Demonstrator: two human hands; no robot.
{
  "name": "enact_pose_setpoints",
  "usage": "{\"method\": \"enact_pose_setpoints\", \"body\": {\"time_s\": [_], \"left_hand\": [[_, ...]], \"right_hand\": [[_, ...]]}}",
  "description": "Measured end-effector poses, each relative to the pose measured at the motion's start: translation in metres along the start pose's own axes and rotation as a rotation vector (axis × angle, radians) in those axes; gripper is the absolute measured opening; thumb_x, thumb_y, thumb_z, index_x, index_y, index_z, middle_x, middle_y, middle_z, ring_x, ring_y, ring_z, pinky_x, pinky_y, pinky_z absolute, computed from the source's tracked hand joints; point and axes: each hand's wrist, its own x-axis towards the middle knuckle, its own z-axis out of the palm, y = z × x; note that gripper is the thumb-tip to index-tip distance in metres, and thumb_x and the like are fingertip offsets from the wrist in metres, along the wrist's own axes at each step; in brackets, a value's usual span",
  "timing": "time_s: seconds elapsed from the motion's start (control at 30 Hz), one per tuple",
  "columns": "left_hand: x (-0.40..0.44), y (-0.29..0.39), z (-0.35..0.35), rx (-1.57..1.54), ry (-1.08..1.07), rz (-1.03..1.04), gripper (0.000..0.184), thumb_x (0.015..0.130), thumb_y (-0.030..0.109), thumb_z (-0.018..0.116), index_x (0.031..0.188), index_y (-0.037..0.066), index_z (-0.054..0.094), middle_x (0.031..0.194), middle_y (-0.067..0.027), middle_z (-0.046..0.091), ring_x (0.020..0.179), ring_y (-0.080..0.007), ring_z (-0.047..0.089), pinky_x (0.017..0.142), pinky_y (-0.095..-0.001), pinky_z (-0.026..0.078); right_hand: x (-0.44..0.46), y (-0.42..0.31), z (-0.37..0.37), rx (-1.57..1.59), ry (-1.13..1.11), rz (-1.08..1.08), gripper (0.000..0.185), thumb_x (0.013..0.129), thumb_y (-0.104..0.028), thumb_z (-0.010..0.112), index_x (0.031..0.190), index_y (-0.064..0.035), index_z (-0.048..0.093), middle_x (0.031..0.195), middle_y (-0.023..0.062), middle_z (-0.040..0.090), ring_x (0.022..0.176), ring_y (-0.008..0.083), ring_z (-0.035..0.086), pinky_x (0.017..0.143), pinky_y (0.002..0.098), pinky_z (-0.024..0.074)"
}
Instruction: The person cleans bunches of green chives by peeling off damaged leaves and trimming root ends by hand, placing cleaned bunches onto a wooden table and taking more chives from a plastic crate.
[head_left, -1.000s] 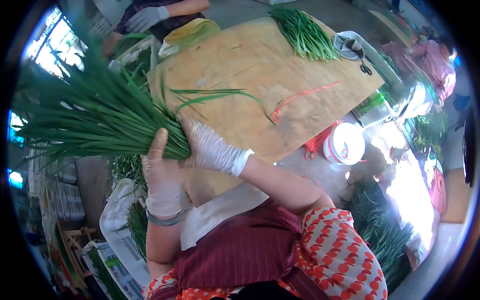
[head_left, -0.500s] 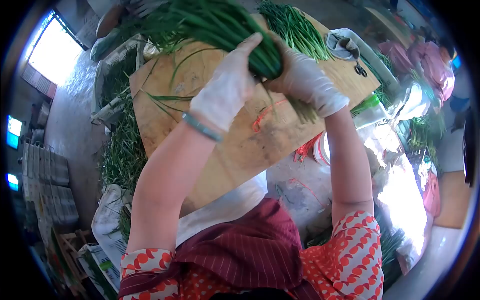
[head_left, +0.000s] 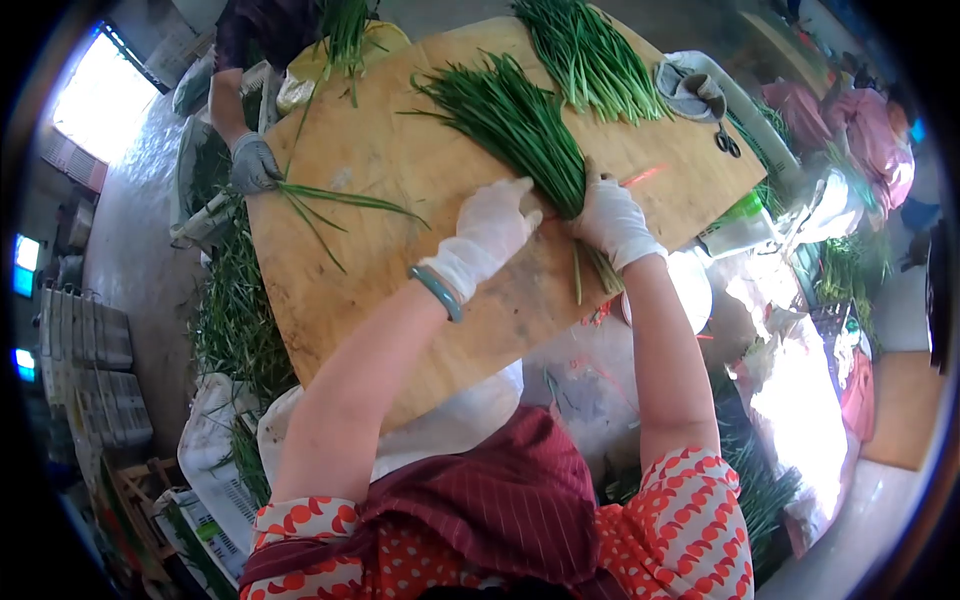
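Observation:
A bundle of long green leaves (head_left: 515, 125) lies on the wooden board, its tips toward the back left. My right hand (head_left: 612, 222), in a whitish glove, is closed round the bundle's lower end, and a few pale stems stick out below it. Just left of the bundle is my gloved left hand (head_left: 490, 230), its fingers curled in a pinch, with a bit of red at the fingertips. The red strip (head_left: 643, 176) passes beneath the bundle and shows again on its right side.
A co-worker's gloved hand (head_left: 255, 163) touches loose leaves (head_left: 350, 198) at the board's (head_left: 400, 330) left edge. A second green bundle (head_left: 590, 65) lies at the back, near a grey cloth (head_left: 690, 92) and scissors (head_left: 727, 142). A white bucket (head_left: 690, 290) stands below the right edge.
The bundle has come down from the left through the air onto the board, over the red strip. My left hand has let go of it. The co-worker's hand has moved to the loose leaves.

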Motion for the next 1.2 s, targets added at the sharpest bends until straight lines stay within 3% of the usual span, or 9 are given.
{"method": "enact_pose_setpoints", "body": {"time_s": [0.1,0.37,0.43,0.63,0.8,0.87,1.0,1.13,1.2], "left_hand": [[-0.012,0.01,0.006,0.324,0.013,0.106,0.026,0.074,0.027,0.065,0.091,0.007,0.064,0.085,-0.0118,0.061,0.081,-0.0306,0.059,0.072,-0.0417,0.047],[-0.043,0.016,0.018,0.312,-0.11,0.076,0.023,0.076,0.025,0.062,0.094,0.011,0.065,0.087,-0.0109,0.062,0.084,-0.0302,0.058,0.074,-0.0415,0.046],[-0.048,0.02,0.012,0.268,-0.091,0.064,0.024,0.077,0.025,0.061,0.096,0.011,0.065,0.089,-0.0111,0.061,0.085,-0.0301,0.058,0.075,-0.0413,0.045],[-0.069,0.014,-0.044,0.097,-0.143,-0.064,0.029,0.079,0.024,0.06,0.105,0.011,0.061,0.099,-0.0126,0.059,0.095,-0.0306,0.055,0.081,-0.0412,0.043],[-0.148,-0.047,-0.093,0.054,0.234,-0.108,0.028,0.078,0.02,0.063,0.103,0.009,0.061,0.1,-0.013,0.06,0.095,-0.0316,0.055,0.082,-0.0384,0.044],[-0.19,-0.068,-0.117,0.059,0.346,-0.148,0.028,0.078,0.021,0.061,0.101,0.006,0.061,0.098,-0.016,0.059,0.091,-0.0325,0.055,0.079,-0.0395,0.044],[-0.281,-0.086,-0.162,-0.058,0.56,-0.392,0.022,0.078,0.005,0.059,0.099,0.003,0.062,0.093,-0.0143,0.062,0.087,-0.0273,0.059,0.076,-0.0332,0.046],[-0.389,-0.114,-0.189,0.121,0.727,-0.546,0.022,0.078,0.001,0.059,0.1,-0.001,0.062,0.092,-0.0134,0.063,0.086,-0.024,0.061,0.078,-0.03,0.047],[-0.44,-0.132,-0.186,-0.114,0.916,-0.775,0.021,0.08,0.002,0.059,0.1,-0.001,0.062,0.093,-0.0132,0.063,0.087,-0.0223,0.06,0.08,-0.0304,0.047]], "right_hand": [[0.003,0.001,0.001,-0.008,-0.032,0.032,0.089,0.066,-0.034,0.071,0.136,-0.0025,0.026,0.115,0.0251,0.051,0.102,0.0376,0.055,0.085,0.0439,0.046],[-0.032,0.0,-0.003,-0.002,-0.077,0.045,0.106,0.058,-0.04,0.076,0.139,-0.0015,0.018,0.119,0.0258,0.049,0.105,0.0378,0.054,0.088,0.0428,0.0445],[-0.033,-0.004,-0.013,-0.03,-0.086,0.039,0.114,0.058,-0.051,0.074,0.139,0.0005,0.014,0.119,0.0256,0.049,0.103,0.037,0.055,0.084,0.0434,0.0466],[-0.037,-0.006,-0.021,0.07,-0.103,0.027,0.125,0.049,-0.048,0.08,0.14,0.0002,0.01,0.126,0.0263,0.045,0.109,0.0358,0.052,0.088,0.0391,0.0445],[-0.038,-0.001,-0.024,0.171,-0.078,-0.06,0.121,0.05,-0.045,0.08,0.139,0.002,0.013,0.128,0.027,0.043,0.11,0.0364,0.051,0.088,0.0387,0.0443],[-0.041,-0.001,-0.029,0.181,-0.064,-0.034,0.118,0.055,-0.04,0.08,0.14,-0.0001,0.009,0.115,0.0277,0.054,0.106,0.0372,0.054,0.088,0.0375,0.044],[-0.046,0.001,-0.039,0.169,-0.066,-0.042,0.118,0.055,-0.04,0.081,0.141,-0.0024,0.01,0.115,0.0273,0.054,0.106,0.0377,0.054,0.088,0.0377,0.0437],[-0.052,-0.006,-0.045,0.046,0.142,-0.132,0.113,0.056,-0.042,0.08,0.141,-0.0045,0.014,0.117,0.0271,0.052,0.111,0.0358,0.051,0.09,0.0373,0.0423],[-0.076,-0.045,-0.065,-0.001,0.006,-0.118,0.099,0.06,-0.037,0.079,0.138,-0.0038,0.026,0.118,0.0265,0.052,0.113,0.0351,0.05,0.091,0.0366,0.0421]]}}
